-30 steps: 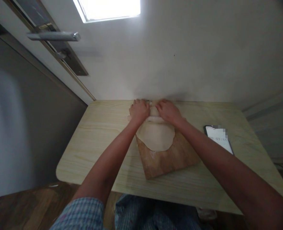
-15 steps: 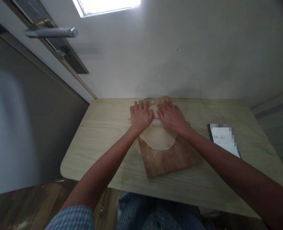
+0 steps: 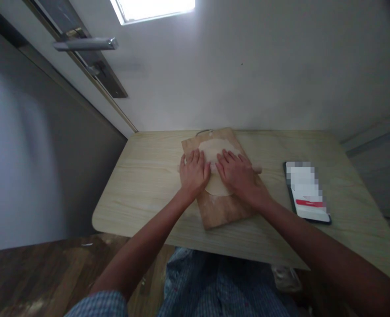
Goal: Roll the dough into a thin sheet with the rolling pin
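A wooden rolling pin point(image 3: 257, 169) lies crosswise on a flat, rounded sheet of dough point(image 3: 219, 146), its right end sticking out past my right hand. Under the dough is a wooden cutting board point(image 3: 223, 215), set at a slant on the table. My left hand point(image 3: 194, 175) presses on the left part of the pin, palm down with fingers stretched forward. On the right part rests my right hand point(image 3: 238, 175), also flat, its fingers reaching over the pin onto the dough. A short length of the pin shows between my thumbs. My palms hide most of it.
A phone point(image 3: 310, 213) with a lit screen lies on the pale wooden table point(image 3: 142, 176) to the right of the board. Behind the table's far edge stands a white door point(image 3: 264, 88) with a metal lever handle point(image 3: 86, 44). A metal loop point(image 3: 204, 131) is at the board's far end.
My hands and the rolling pin have come back toward me over the dough, uncovering its far part and the board's far end. The view has shifted slightly, and more of the phone shows.
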A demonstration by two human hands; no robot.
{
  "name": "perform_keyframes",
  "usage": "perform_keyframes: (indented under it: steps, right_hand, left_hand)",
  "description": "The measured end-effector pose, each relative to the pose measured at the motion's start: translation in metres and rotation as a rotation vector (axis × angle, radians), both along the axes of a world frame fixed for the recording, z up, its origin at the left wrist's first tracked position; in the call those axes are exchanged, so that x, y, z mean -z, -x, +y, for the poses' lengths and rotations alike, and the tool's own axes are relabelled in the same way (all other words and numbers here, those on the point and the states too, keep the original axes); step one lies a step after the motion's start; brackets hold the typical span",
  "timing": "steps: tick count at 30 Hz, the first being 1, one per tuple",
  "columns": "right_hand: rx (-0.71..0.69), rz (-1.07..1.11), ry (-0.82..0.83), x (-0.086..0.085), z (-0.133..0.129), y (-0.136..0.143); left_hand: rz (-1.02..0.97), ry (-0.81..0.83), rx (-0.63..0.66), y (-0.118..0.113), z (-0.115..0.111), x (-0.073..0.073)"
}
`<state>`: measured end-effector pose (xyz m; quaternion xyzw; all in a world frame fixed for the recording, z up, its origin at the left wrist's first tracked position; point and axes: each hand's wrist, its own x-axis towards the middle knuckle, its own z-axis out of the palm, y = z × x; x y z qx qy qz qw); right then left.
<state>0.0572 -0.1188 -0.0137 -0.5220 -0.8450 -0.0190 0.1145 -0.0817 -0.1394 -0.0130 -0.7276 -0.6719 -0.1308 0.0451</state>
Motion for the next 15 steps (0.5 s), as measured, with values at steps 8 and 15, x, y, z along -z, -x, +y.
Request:
perform_keyframes:
  steps: [8, 15]
  right_hand:
    - [-0.042, 0.031, -0.033, -0.001, -0.028, -0.003]
    - [-0.079, 0.030, -0.087, 0.006, -0.045, -0.009]
  left_hand:
    - [-0.046, -0.028, 0.040, 0.001, -0.031, 0.004]
    - [-0.059, -0.057, 0.083, 0.001, -0.050, 0.008]
